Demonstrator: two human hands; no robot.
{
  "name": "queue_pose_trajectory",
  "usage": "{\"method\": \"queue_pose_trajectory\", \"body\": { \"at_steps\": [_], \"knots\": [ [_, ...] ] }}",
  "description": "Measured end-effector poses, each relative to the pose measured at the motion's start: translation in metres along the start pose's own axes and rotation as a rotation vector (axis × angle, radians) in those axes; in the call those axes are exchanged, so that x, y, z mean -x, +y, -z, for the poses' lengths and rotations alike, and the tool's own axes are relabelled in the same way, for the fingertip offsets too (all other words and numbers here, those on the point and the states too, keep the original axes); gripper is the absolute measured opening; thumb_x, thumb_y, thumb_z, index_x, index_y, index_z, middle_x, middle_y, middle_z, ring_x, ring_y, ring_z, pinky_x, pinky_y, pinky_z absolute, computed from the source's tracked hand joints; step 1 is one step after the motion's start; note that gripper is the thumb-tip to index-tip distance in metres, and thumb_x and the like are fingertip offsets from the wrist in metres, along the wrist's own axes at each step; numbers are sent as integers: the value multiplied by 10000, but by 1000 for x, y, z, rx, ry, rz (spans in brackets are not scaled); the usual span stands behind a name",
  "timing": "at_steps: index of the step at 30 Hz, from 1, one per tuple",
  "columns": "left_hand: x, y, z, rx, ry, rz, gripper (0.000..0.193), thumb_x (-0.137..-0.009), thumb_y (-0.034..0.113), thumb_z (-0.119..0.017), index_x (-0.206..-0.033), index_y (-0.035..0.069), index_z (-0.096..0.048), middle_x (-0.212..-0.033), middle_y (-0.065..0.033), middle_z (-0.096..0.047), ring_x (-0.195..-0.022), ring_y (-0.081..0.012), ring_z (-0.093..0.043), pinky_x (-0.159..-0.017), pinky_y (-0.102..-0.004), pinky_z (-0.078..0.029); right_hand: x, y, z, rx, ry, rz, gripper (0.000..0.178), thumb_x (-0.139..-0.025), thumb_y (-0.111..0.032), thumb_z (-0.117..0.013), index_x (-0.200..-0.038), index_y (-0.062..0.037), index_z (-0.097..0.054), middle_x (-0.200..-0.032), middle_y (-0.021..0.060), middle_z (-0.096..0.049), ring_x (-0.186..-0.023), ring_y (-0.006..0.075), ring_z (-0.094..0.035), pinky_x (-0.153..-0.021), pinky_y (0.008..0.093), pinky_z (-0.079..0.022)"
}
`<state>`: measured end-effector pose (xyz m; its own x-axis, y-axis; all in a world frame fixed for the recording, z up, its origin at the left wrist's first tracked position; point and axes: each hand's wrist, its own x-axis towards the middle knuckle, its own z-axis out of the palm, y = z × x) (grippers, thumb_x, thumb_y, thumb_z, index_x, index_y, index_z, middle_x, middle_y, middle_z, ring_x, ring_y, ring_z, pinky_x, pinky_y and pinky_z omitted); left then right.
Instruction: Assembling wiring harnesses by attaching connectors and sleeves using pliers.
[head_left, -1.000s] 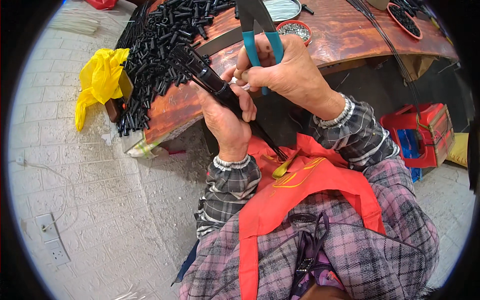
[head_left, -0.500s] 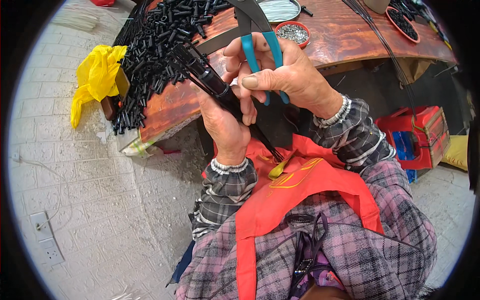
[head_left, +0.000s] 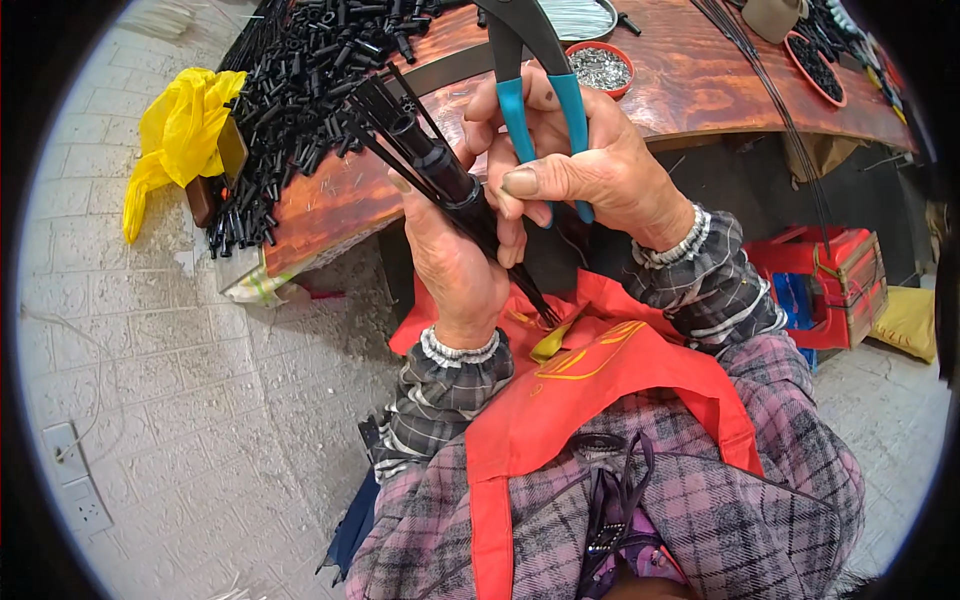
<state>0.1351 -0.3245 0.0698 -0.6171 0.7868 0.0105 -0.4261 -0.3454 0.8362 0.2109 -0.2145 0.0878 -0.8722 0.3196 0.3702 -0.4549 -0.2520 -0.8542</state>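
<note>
Head view: crumpled yellow plastic bag (head_left: 185, 125) is sitting left of heaped black plastic tubular parts (head_left: 310, 95) on the reddish-brown wooden tabletop (head_left: 700, 75). Left hand (head_left: 458, 280) is gripping a bundle of thin black rods and tubes (head_left: 450, 185), tilted above the lap. Right hand (head_left: 610, 170), grip closed, is holding teal-handled pliers (head_left: 546, 46) beside it.
</note>
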Motion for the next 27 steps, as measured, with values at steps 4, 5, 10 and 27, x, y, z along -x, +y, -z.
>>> {"method": "queue_pose_trajectory", "body": {
  "at_steps": [4, 5, 10, 27],
  "knots": [
    [-4, 1, 5, -24, 14, -6, 742, -830, 625, -230, -1096, -30, -456, -540, -16, -476, -380, -77, -384, -316, -180, -261, -6, 3, -1, 10, 17, -36, 415, -740, -129, -625, -1074, 19, -427, -942, 163, -524, -613, 126, -559, -461, 194, -402],
    [-6, 1, 6, -37, 19, -5, 752, -825, 630, -234, -1104, -36, -446, -530, -16, -473, -378, -75, -381, -317, -180, -260, -8, 5, -1, 9, 28, -10, 414, -740, -127, -625, -1074, 20, -429, -948, 171, -526, -612, 125, -558, -460, 194, -404],
    [-10, 1, 13, -45, 3, -5, 793, -805, 653, -255, -1123, -55, -417, -515, -19, -465, -377, -73, -376, -318, -177, -259, -12, 5, 1, -31, -5, -37, 425, -729, -121, -635, -1070, 27, -430, -936, 177, -530, -587, 123, -550, -458, 193, -407],
    [-21, -3, 30, -44, -1, 32, 766, -808, 647, -223, -1097, -24, -452, -472, -3, -405, -360, -85, -339, -325, -195, -254, -14, 17, 13, -33, -45, -64, 421, -705, -108, -645, -1048, 44, -453, -911, 182, -556, -580, 128, -561, -453, 189, -411]
  ]
}}
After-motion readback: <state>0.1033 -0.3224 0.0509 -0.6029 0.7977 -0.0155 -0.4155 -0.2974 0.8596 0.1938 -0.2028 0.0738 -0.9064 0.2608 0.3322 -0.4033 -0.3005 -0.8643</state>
